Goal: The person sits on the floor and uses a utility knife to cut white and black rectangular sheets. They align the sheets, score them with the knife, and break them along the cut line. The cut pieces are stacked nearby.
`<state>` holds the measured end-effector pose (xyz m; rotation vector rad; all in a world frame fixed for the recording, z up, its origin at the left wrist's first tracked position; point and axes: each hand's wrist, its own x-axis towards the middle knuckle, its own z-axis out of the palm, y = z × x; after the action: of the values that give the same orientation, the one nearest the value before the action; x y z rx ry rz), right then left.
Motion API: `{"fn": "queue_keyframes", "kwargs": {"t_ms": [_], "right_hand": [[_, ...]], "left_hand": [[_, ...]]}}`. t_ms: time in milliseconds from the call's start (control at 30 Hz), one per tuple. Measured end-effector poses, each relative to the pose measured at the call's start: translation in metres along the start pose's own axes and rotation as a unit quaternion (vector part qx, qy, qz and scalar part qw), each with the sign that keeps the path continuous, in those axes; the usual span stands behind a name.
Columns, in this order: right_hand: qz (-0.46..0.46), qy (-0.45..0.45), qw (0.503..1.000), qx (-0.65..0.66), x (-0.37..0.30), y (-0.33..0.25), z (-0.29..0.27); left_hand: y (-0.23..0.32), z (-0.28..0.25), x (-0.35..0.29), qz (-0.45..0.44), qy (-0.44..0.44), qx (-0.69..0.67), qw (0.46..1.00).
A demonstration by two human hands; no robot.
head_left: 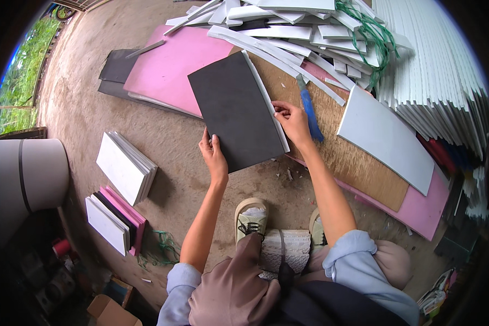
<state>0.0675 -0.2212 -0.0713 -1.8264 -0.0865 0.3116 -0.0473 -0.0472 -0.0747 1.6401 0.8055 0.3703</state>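
Observation:
A black rectangular foam sheet (233, 108) is held up in front of me, tilted over the work board. A narrow white foam edge (265, 99) shows along its right side; whether it is a whole sheet underneath, I cannot tell. My left hand (214, 156) grips the lower left edge, thumb on the black face and fingers mostly hidden behind. With bent fingers, my right hand (292, 120) pinches the white edge on the right. Just beyond that hand, a knife with a blue handle (309, 111) lies on the brown wooden board (358, 168).
Pink sheets (174, 70) lie at the far left of the board, white offcut strips (288, 32) and green twine (372, 41) beyond. A white panel (386, 138) and a tall sheet stack (429, 65) are right. Bundled white sheets (126, 165) stand left on the floor.

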Motion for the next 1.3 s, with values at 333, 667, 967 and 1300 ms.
{"fn": "queue_keyframes", "kwargs": {"t_ms": [333,667,967,1300], "right_hand": [[0.008,-0.01,1.0,0.007,0.001,0.001,-0.002],[-0.014,-0.005,1.0,-0.002,0.001,0.0,-0.001],[-0.048,0.224,0.926,-0.299,-0.008,0.012,-0.06],[-0.043,0.13,0.902,-0.409,0.001,0.005,-0.055]], "left_hand": [[-0.002,0.001,0.001,0.01,0.003,0.038,0.999],[-0.003,-0.002,0.001,0.018,-0.009,0.055,0.998],[0.055,-0.004,0.014,0.345,-0.18,0.318,0.865],[0.065,0.036,0.056,0.39,-0.327,0.497,0.703]]}}
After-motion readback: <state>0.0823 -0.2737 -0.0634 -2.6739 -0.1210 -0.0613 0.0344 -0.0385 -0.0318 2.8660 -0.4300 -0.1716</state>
